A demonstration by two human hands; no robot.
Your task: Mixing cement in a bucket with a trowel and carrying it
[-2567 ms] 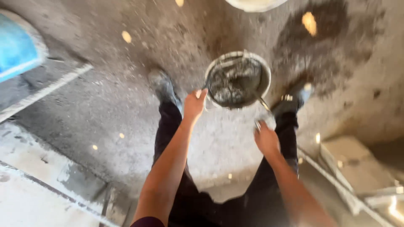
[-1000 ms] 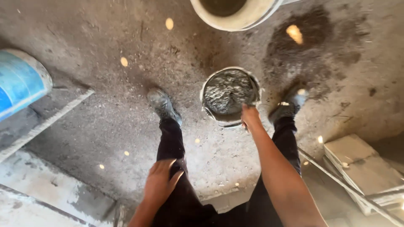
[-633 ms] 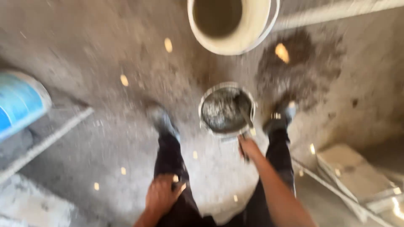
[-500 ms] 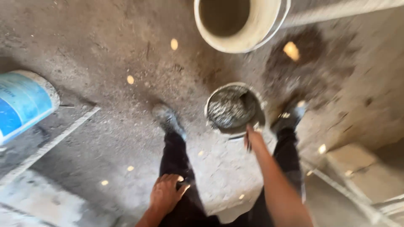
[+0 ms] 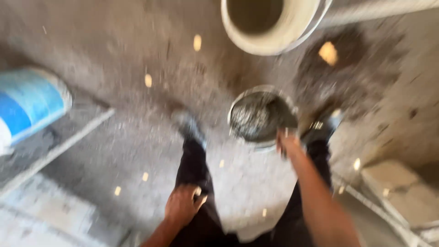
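A round metal pan [image 5: 260, 116] full of wet grey mortar sits on the concrete floor between my two shoes. My right hand [image 5: 286, 142] is at the pan's near rim, and its fingers look curled over the edge, though the view is blurred. My left hand [image 5: 184, 206] rests on my left thigh against the dark trousers, holding nothing, with its fingers loosely apart.
A large white bucket [image 5: 270, 25] stands just beyond the pan at the top. A blue and white drum [image 5: 29, 103] lies at the left edge. A pale block [image 5: 393, 187] and thin rails lie at the lower right. A dark wet patch [image 5: 352, 73] stains the floor.
My left hand left the pan's rim and dropped to my thigh. My right hand moved up to the pan's near rim and stayed there. The white bucket has come further into view.
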